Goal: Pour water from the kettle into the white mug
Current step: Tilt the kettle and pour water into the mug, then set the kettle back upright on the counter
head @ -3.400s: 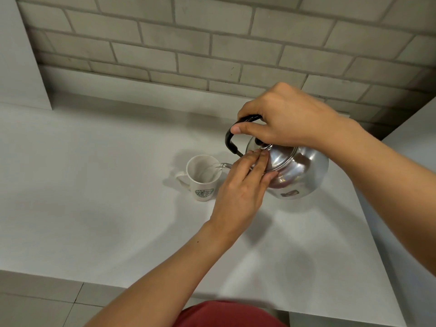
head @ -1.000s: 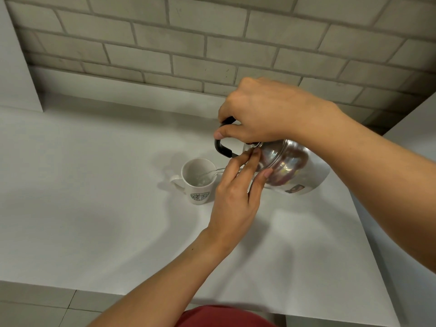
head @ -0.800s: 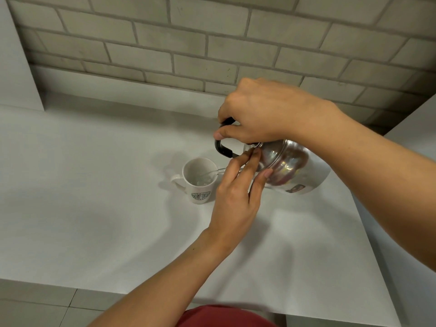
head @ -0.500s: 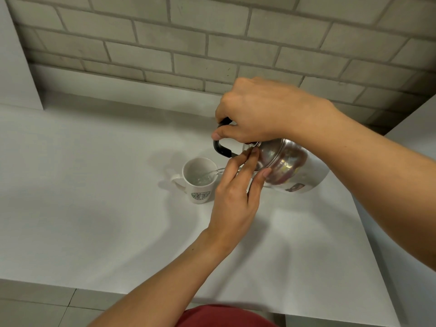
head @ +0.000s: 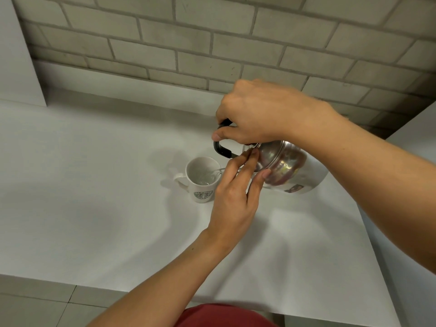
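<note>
A shiny steel kettle [head: 290, 168] hangs tilted steeply to the left above the white counter [head: 94, 208]. My right hand [head: 257, 114] is closed around its black handle [head: 220, 148]. My left hand [head: 236, 197] presses its fingertips on the kettle's lid. The spout is mostly hidden behind my left fingers, at the rim of the white mug [head: 200, 179]. The mug stands upright with a green logo toward me and its handle on the left. Water shows inside it.
A grey brick wall [head: 212, 43] runs along the back of the counter. White panels stand at the far left [head: 14, 55] and at the right [head: 415, 138]. The counter's front edge is near me, with floor tiles [head: 35, 308] below.
The kettle has tipped further to the left since the earliest frame, and the mug now holds more water. Both hands keep their grips; the last half second shows almost no motion.
</note>
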A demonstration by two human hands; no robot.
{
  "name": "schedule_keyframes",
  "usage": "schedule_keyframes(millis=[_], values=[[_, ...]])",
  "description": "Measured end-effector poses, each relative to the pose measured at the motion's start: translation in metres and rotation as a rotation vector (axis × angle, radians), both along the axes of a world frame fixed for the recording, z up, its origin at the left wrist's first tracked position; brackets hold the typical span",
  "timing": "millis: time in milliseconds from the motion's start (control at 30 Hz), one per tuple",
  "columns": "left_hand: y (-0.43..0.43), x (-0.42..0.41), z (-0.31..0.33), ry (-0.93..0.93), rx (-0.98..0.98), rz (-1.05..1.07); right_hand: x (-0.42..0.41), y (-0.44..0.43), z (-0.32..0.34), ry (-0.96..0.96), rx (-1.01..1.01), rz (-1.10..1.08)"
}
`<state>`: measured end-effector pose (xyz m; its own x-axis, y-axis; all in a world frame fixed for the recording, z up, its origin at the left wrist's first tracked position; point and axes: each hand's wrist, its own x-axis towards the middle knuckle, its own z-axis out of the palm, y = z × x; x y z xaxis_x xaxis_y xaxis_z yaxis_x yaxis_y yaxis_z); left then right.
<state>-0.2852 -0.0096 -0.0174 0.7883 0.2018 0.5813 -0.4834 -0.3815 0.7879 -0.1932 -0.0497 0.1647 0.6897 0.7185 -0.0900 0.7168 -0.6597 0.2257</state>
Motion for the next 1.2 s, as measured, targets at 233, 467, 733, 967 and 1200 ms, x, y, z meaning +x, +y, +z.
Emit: schedule_keyframes(millis=[233,467,733,967,1200], values=[[0.004,-0.002,-0.001,0.006,0.067,-0.002,0.001,-0.013,-0.008,0.002,0.106,-0.007],[0.012,-0.003,-0.002,0.004,0.234,-0.037,-0.003,-0.050,-0.028,0.001,0.358,-0.007],[0.027,0.006,0.006,-0.019,0.068,-0.047,-0.014,-0.100,-0.063,-0.102,0.747,-0.061],[0.032,0.037,0.036,0.148,0.279,-0.099,-0.018,-0.134,-0.086,-0.180,0.950,-0.137],[0.020,0.058,0.055,0.115,0.390,-0.230,-0.015,-0.148,-0.115,-0.158,1.145,-0.189]])
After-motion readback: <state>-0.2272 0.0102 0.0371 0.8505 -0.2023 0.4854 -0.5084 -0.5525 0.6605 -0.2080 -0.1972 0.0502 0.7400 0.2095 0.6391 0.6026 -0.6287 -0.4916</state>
